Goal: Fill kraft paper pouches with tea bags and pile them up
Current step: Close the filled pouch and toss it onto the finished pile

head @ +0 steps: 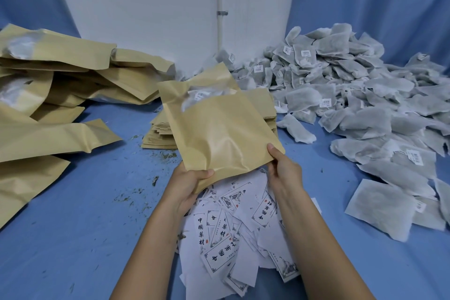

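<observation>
Filled pouches (48, 85) lie at your left; the tea bag heap (353, 95) at your right. The flat pouch stack (159, 135) sits behind the held pouch (219, 129), printed slips (231, 238) beneath it.

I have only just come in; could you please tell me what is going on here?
A person holds one kraft pouch by its lower edge with the left hand and right hand, above scattered printed slips. A tagged tea bag shows through its window. Filled pouches lie piled on the left, loose tea bags heaped on the right.
</observation>
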